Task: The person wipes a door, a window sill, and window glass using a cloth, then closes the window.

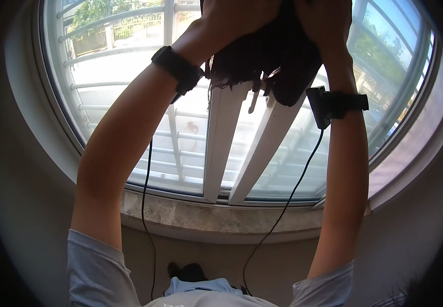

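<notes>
Both arms are raised in front of the window. At the top edge of the view, my left hand (239, 19) is closed on a dark cloth (262, 56), which hangs down with a ragged, frayed lower edge. On the cloth's other side, my right hand (328, 23) is closed on it too. Both hands are in shadow and partly cut off by the frame, so single fingers are hard to make out. Behind the cloth's lower edge shows a window handle (252, 102).
A white-framed window (220, 148) with two sashes fills the view, the gap between them showing light. Horizontal bars (191, 136) stand outside. Below runs a marble sill (180, 217). Black wristbands (178, 66) sit on both wrists, with thin cables (147, 199) hanging down.
</notes>
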### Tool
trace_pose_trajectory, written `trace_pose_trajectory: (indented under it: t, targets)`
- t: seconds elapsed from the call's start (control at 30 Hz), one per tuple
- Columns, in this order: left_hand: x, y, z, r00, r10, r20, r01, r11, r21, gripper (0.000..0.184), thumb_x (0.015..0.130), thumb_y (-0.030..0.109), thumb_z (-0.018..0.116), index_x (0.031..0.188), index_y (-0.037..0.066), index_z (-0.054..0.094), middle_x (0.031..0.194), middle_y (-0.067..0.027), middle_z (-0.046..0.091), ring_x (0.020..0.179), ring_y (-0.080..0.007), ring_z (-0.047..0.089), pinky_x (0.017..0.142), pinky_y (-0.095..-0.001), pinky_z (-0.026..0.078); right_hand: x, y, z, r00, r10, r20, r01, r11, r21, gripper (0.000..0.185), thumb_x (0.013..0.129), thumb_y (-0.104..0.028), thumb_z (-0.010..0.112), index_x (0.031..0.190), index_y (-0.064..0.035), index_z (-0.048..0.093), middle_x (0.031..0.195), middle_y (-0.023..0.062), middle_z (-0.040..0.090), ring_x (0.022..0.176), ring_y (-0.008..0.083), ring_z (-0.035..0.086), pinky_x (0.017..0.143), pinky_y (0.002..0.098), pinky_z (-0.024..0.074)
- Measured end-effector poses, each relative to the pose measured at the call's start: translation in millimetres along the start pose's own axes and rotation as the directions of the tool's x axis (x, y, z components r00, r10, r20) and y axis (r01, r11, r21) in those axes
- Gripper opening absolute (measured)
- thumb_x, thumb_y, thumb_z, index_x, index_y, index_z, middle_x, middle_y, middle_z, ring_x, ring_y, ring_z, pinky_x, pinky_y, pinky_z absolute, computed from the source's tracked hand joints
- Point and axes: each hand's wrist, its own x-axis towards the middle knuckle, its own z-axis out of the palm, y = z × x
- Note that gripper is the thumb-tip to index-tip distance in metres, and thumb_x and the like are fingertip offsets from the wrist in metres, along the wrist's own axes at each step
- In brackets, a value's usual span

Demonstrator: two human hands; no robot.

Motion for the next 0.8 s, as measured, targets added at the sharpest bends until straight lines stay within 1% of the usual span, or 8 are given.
trace_pose_trajectory:
  t: [0.33,0.43,0.47,0.57,0.6,0.7,0.73,0.8]
  targets:
    - [-33.6,25.7,-14.8,0.990,-0.086,0.108,0.089,0.996,-0.021,0.069,0.087,0.017,0.061,0.148,-0.007,0.038,0.130,-0.0331,0.050,0.119,-0.0493,0.050,0.109,-0.0559,0.039,-35.5,-22.9,-14.3,0.996,0.086,0.004,-0.086,0.996,0.028,0.088,0.070,-0.003,0.071,0.150,0.0053,0.036,0.150,0.0312,0.041,0.142,0.0496,0.035,0.121,0.0516,0.0310]
    - [-50.2,34.5,-17.0,0.999,-0.025,0.026,0.025,1.000,-0.001,0.070,0.087,0.019,0.062,0.148,-0.007,0.039,0.127,-0.0315,0.051,0.115,-0.0482,0.052,0.107,-0.0578,0.040,-57.5,-28.8,-18.2,0.991,0.124,0.053,-0.126,0.991,0.034,0.089,0.068,-0.004,0.071,0.150,0.0043,0.036,0.149,0.0310,0.042,0.142,0.0503,0.036,0.121,0.0531,0.0299]
    - [-60.1,40.0,-19.7,0.994,-0.066,0.092,0.064,0.998,0.027,0.070,0.088,0.021,0.062,0.148,-0.006,0.040,0.126,-0.0309,0.051,0.115,-0.0481,0.052,0.107,-0.0580,0.039,-70.1,-29.8,-14.5,0.997,0.075,-0.013,-0.075,0.997,0.011,0.080,0.082,-0.018,0.067,0.153,0.0015,0.034,0.148,0.0295,0.045,0.141,0.0465,0.038,0.121,0.0515,0.0285]
    - [-100.2,51.6,-36.8,0.924,-0.151,0.352,0.190,0.979,-0.080,0.069,0.088,0.021,0.063,0.148,-0.005,0.040,0.125,-0.0307,0.052,0.118,-0.0489,0.051,0.109,-0.0588,0.038,-111.8,-48.3,-28.6,0.991,0.078,0.105,-0.083,0.995,0.047,0.078,0.083,-0.024,0.070,0.150,0.0020,0.038,0.154,0.0279,0.036,0.142,0.0443,0.039,0.119,0.0508,0.0316]
    - [-117.2,54.8,-38.1,0.845,-0.219,0.488,0.307,0.945,-0.108,0.066,0.094,0.026,0.057,0.147,-0.009,0.039,0.133,-0.0348,0.050,0.126,-0.0526,0.047,0.113,-0.0613,0.033,-127.5,-53.3,-30.1,0.975,0.132,0.180,-0.147,0.986,0.073,0.090,0.078,-0.028,0.071,0.155,-0.0007,0.033,0.154,0.0280,0.034,0.146,0.0460,0.030,0.120,0.0569,0.0247]
    - [-165.6,71.3,-46.4,0.968,-0.058,0.242,0.054,0.998,0.020,0.052,0.094,0.030,0.060,0.137,0.002,0.056,0.108,-0.0242,0.065,0.101,-0.0384,0.065,0.092,-0.0509,0.051,-174.3,-72.8,-39.7,0.965,0.140,0.223,-0.161,0.984,0.079,0.091,0.075,-0.027,0.069,0.155,-0.0004,0.033,0.155,0.0280,0.033,0.145,0.0493,0.029,0.120,0.0596,0.0237]
    - [-190.7,78.1,-46.7,0.940,-0.109,0.325,0.111,0.994,0.010,0.064,0.088,0.034,0.064,0.146,0.009,0.052,0.122,-0.0204,0.058,0.110,-0.0364,0.057,0.104,-0.0521,0.041,-192.3,-79.8,-40.9,0.963,0.146,0.225,-0.172,0.980,0.101,0.092,0.073,-0.028,0.066,0.154,-0.0003,0.034,0.155,0.0288,0.033,0.145,0.0514,0.027,0.119,0.0618,0.0232]
    - [-218.6,90.0,-55.7,0.936,-0.089,0.340,0.088,0.996,0.017,0.062,0.089,0.034,0.063,0.144,0.010,0.054,0.120,-0.0199,0.060,0.106,-0.0364,0.058,0.100,-0.0509,0.043,-220.5,-96.4,-53.7,0.944,0.183,0.276,-0.218,0.971,0.100,0.090,0.074,-0.030,0.066,0.153,0.0001,0.036,0.155,0.0292,0.033,0.145,0.0512,0.027,0.118,0.0621,0.0243]
